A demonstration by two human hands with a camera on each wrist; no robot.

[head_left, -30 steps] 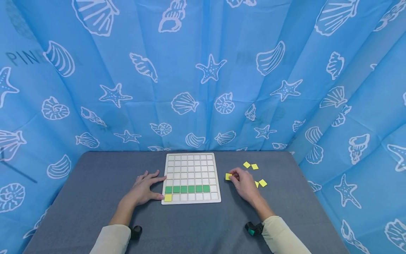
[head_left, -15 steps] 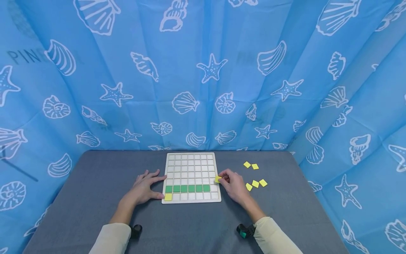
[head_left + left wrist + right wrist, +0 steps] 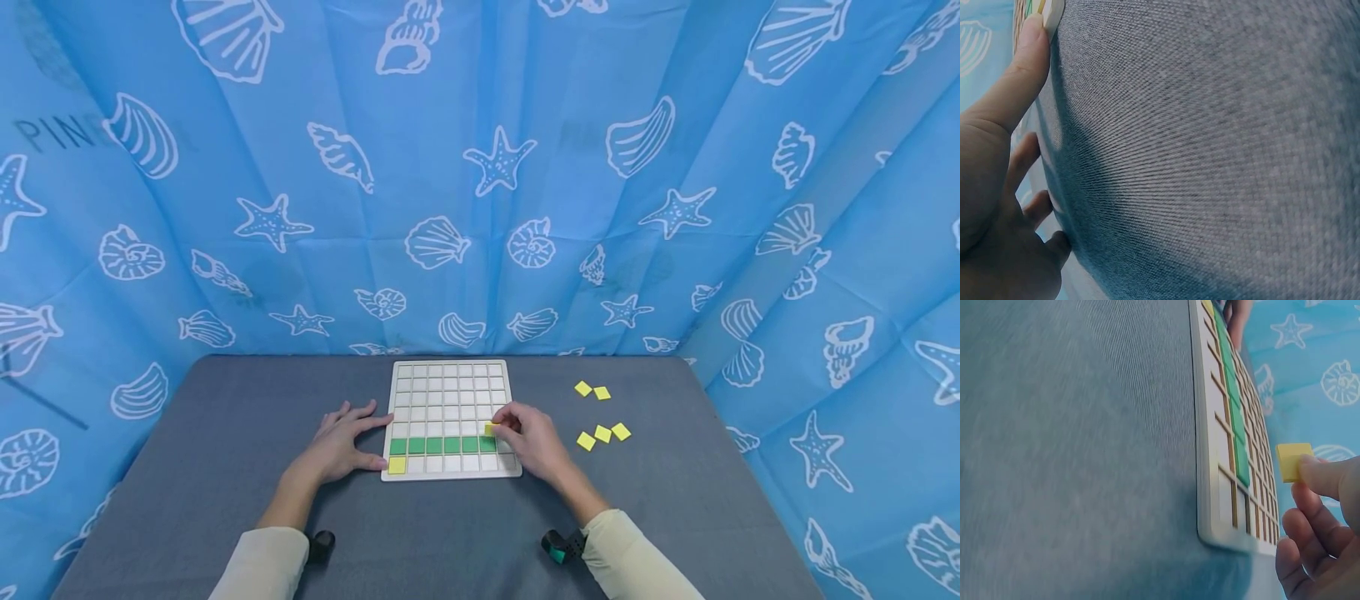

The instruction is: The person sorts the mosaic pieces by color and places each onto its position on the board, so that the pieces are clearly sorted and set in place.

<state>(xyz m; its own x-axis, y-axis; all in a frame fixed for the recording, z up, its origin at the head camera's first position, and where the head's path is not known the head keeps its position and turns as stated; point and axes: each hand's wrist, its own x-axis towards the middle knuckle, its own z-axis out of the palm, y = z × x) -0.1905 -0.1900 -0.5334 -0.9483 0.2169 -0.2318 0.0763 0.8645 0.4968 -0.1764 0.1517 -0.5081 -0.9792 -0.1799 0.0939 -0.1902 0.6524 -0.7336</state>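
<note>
A white grid board [image 3: 450, 372] lies on the table, its cells divided by thin ridges. Green square tiles [image 3: 434, 446] fill most of its second row from the front. One yellow tile [image 3: 397, 465] sits in the front left cell. My left hand [image 3: 339, 446] rests at the board's left side, fingers spread, with thumb and a fingertip at its edge. Above the board's right part my right hand [image 3: 531, 437] pinches another yellow square tile [image 3: 1292, 461] between thumb and fingers. The right wrist view shows that tile raised over the grid.
Several loose yellow tiles [image 3: 603, 433] lie on the grey cloth-covered table [image 3: 435, 542] right of the board. A blue curtain [image 3: 480, 283] with white shell and starfish drawings hangs behind the table and along its sides.
My right hand has carried the pinched yellow tile leftward from beside the board to above its right part. The left hand has stayed at the board's left edge.
</note>
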